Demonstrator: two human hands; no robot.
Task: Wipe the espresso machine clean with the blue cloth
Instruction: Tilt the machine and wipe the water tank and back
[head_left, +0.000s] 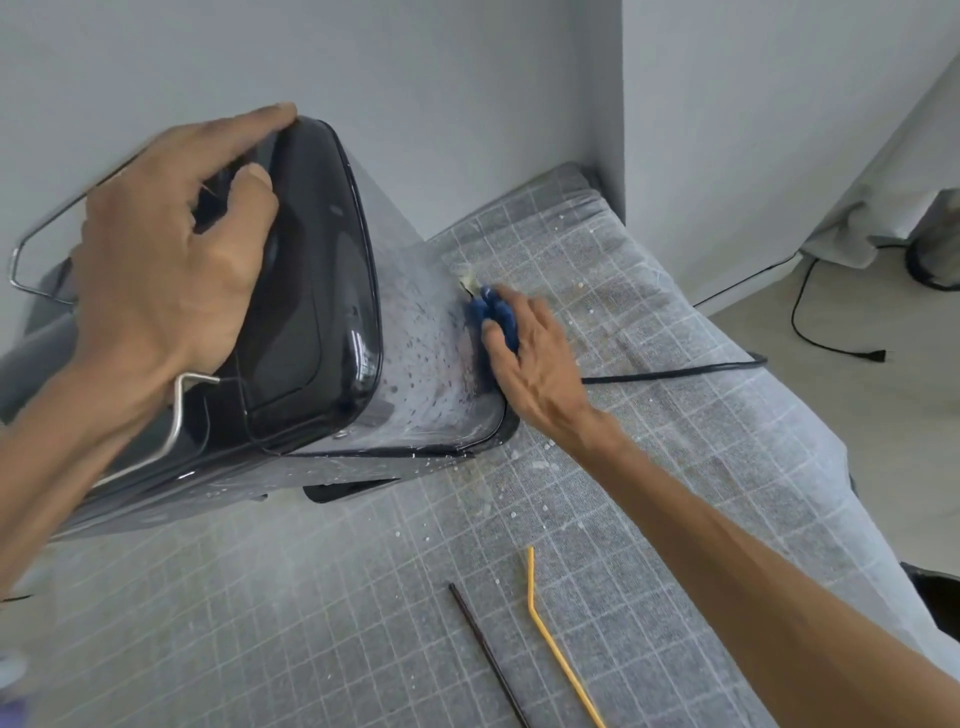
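Note:
The espresso machine (311, 291) stands on the table at the left, with a glossy black top and a grey side wall speckled with white foam and drops. My left hand (171, 249) rests on its top, fingers spread over the black lid and a wire rail. My right hand (530, 358) presses the bunched blue cloth (493, 314) against the lower right side of the machine, near its base. Most of the cloth is hidden under my fingers.
A grey gridded mat (649, 415) covers the table, dotted with white flecks. A black power cord (675, 371) runs right from the machine. A dark stick (488, 654) and a bent yellow straw (550, 639) lie at the front. The wall is close behind.

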